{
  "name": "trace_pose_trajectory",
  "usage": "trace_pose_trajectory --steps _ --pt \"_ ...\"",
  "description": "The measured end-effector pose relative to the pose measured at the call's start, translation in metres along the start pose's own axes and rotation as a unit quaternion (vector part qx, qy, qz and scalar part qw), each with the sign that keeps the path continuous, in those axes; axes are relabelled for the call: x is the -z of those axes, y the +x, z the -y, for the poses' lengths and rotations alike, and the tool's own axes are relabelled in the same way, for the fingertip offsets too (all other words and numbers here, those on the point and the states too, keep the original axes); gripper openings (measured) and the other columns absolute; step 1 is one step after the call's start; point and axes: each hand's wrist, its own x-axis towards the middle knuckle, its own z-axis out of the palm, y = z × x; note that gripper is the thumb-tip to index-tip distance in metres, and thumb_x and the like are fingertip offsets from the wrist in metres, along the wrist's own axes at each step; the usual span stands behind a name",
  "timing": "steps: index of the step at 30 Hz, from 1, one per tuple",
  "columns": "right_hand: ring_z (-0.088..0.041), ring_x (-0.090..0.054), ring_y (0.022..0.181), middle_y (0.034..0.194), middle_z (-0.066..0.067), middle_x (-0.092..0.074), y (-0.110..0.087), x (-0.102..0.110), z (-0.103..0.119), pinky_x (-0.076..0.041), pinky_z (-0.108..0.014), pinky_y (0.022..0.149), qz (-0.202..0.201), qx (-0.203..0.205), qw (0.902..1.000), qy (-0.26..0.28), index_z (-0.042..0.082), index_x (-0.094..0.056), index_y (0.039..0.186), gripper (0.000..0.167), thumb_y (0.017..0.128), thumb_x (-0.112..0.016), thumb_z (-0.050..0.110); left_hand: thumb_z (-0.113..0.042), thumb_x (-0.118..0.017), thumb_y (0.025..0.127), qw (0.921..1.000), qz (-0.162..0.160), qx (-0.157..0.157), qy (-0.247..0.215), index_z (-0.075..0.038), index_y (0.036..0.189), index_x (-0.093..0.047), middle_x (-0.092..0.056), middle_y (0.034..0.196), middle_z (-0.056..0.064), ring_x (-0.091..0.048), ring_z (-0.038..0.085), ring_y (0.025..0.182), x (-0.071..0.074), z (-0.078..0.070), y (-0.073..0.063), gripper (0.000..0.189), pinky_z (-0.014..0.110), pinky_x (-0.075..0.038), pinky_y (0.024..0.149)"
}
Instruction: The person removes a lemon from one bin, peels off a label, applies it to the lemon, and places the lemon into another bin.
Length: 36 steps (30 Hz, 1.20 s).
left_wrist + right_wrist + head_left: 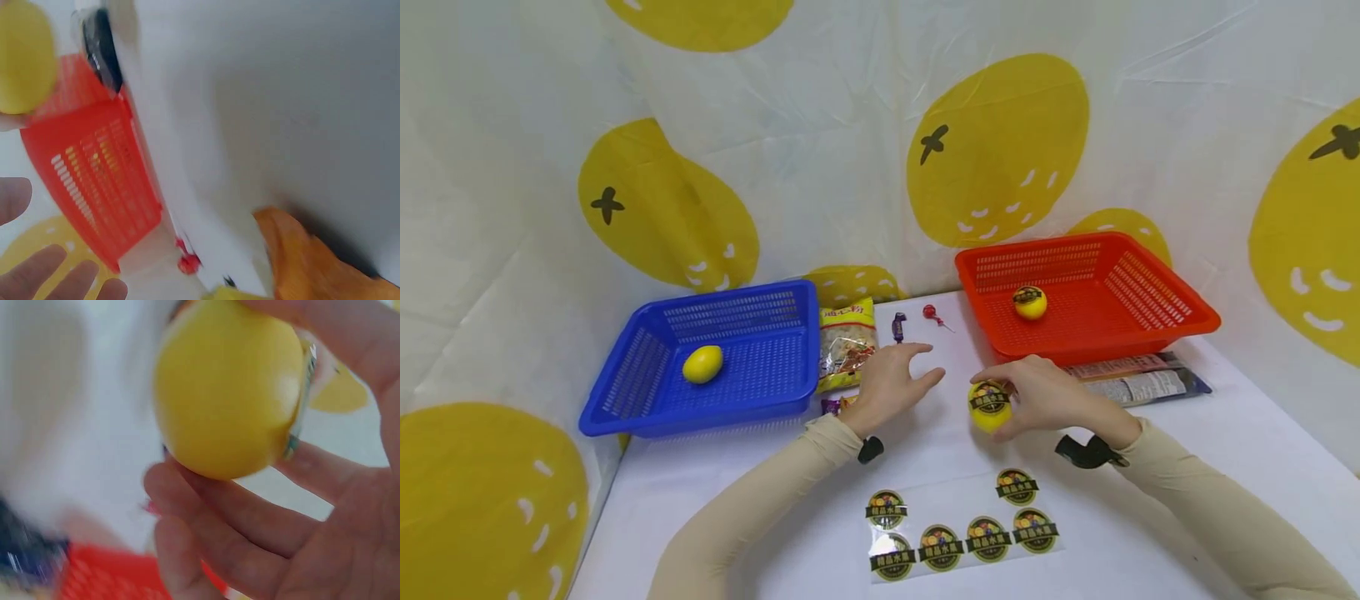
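In the head view my right hand (1052,396) holds a yellow lemon (992,421) above the white table, fingers and thumb curled round it. A round dark fruit sticker (989,399) is on the lemon's side. The right wrist view shows the lemon (228,387) close up, the sticker's edge (301,406) seen almost side-on. My left hand (895,379) hovers to the left, fingers spread and holding nothing. Below both hands lies a clear sheet of round stickers (940,546), with a gap in its upper row.
A blue basket (703,417) at left contains a plain lemon (703,365). At right, a red basket (1090,342) contains a stickered lemon (1030,304). Between them lie a yellow snack bag (847,346), a purple wrapped candy (898,327) and a red lollipop (930,312). A flat package (1142,383) lies by the red basket.
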Motion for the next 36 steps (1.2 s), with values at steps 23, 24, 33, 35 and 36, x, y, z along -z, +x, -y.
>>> trace_pose_trajectory --steps 23,24,33,35,36 --pt "-0.043 -0.055 0.127 0.136 -0.019 -0.063 0.015 0.136 -0.135 -0.049 -0.062 0.099 0.003 -0.123 0.9874 0.100 0.010 -0.059 0.142 0.073 0.078 -0.090 0.027 -0.057 -0.066 0.093 0.9995 -0.012 -0.024 0.015 -0.031 0.139 -0.064 -0.070 0.135 -0.011 -0.072 0.017 0.106 -0.033 -0.051 0.048 0.054 0.032 -0.055 0.071" --pt "-0.044 -0.054 0.127 0.137 -0.021 -0.063 0.021 0.136 -0.143 -0.048 -0.063 0.100 0.005 -0.128 0.9863 0.104 0.010 -0.058 0.143 0.073 0.079 -0.089 0.027 -0.057 -0.065 0.093 0.9995 -0.014 -0.024 0.014 -0.031 0.140 -0.064 -0.069 0.136 -0.011 -0.072 0.017 0.107 -0.034 -0.052 0.049 0.054 0.032 -0.055 0.071" --pt "-0.054 -0.043 0.136 0.148 -0.032 -0.050 0.059 0.132 -0.184 -0.038 -0.072 0.106 0.002 -0.166 0.9815 0.095 0.004 -0.050 0.149 0.084 0.080 -0.088 0.033 -0.059 -0.063 0.093 1.0000 0.002 0.007 0.001 -0.028 0.139 -0.065 -0.067 0.140 -0.009 -0.070 0.018 0.111 -0.041 -0.060 0.047 0.055 0.032 -0.055 0.076" --pt "-0.054 -0.041 0.137 0.148 -0.033 -0.049 0.065 0.129 -0.188 -0.037 -0.072 0.107 0.002 -0.171 0.9807 0.095 0.003 -0.049 0.149 0.085 0.080 -0.089 0.032 -0.058 -0.063 0.093 0.9999 0.002 0.011 -0.004 -0.028 0.138 -0.067 -0.066 0.141 -0.009 -0.069 0.018 0.111 -0.042 -0.061 0.046 0.053 0.032 -0.054 0.076" --pt "-0.055 -0.040 0.137 0.148 -0.033 -0.048 0.067 0.127 -0.191 -0.036 -0.072 0.108 0.003 -0.171 0.9806 0.095 0.002 -0.049 0.149 0.085 0.080 -0.089 0.030 -0.057 -0.064 0.093 0.9999 0.002 0.012 -0.006 -0.028 0.138 -0.067 -0.066 0.141 -0.010 -0.069 0.018 0.112 -0.042 -0.062 0.046 0.053 0.031 -0.054 0.076"
